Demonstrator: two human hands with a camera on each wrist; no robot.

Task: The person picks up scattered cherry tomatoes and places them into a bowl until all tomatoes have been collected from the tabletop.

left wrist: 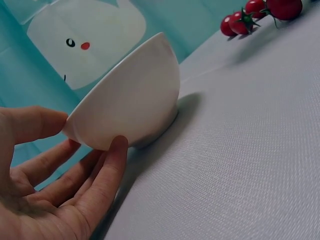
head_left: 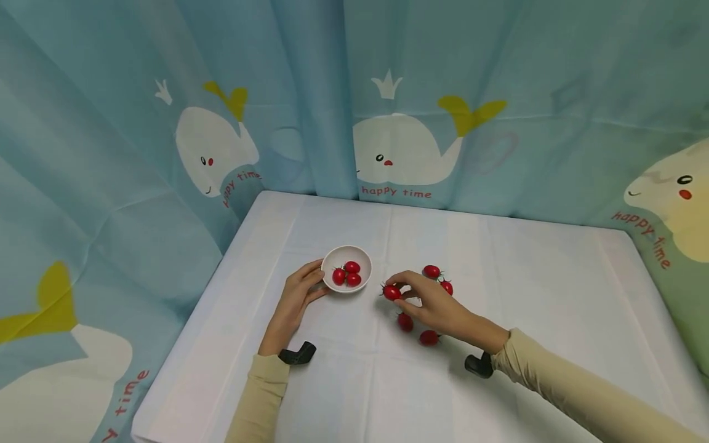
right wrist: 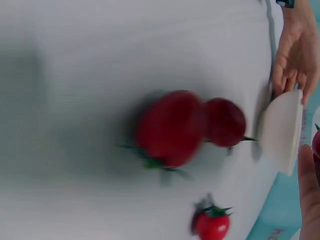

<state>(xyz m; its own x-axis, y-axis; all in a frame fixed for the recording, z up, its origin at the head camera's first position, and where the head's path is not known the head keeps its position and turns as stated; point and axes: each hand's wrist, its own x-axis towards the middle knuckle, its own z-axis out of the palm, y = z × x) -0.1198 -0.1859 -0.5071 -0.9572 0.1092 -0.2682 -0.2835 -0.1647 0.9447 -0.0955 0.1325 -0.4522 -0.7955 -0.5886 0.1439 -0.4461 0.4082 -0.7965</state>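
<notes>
Beige sleeves, nearest the camera at the lower edge of the head view, lead to two bare hands, each with a black wrist piece below it. Right hand, right of centre: thumb and fingertips are brought together in a pinch about one red cherry tomato, held just to the right of the bowl and well apart from its rim. Left hand, left of centre: thumb and fingers are partly curled and hold the outer wall of the small white bowl on its left side; the left-wrist view shows the fingertips against the rim and the underside. Bowl: upright on the worktop, near the middle of the frame, with three tomatoes lying inside. Four loose tomatoes lie about the right hand, two beyond it and two on its near side. Two of these overlap at the centre of the right-wrist view, the larger one blurred; another appears at the bottom. Pale cloth covers the worktop. Surrounding it, across the upper part of the head view, hangs a blue curtain printed with white whales and red "happy time" lettering.
</notes>
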